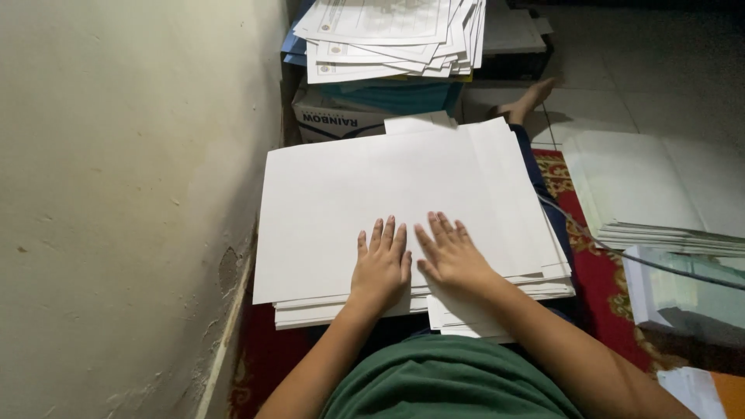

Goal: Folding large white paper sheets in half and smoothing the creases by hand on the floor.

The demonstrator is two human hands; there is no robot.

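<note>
Squarely on the person's lap lies a stack of blank white sheets (388, 194), and both the left hand (382, 264) and the right hand (452, 254) rest on its near edge, fingers spread flat, gripping nothing. Beyond it printed forms (388, 35) top a cardboard box (334, 120); another paper pile (660, 194) lies right, on the patterned red rug (605, 271).
</note>
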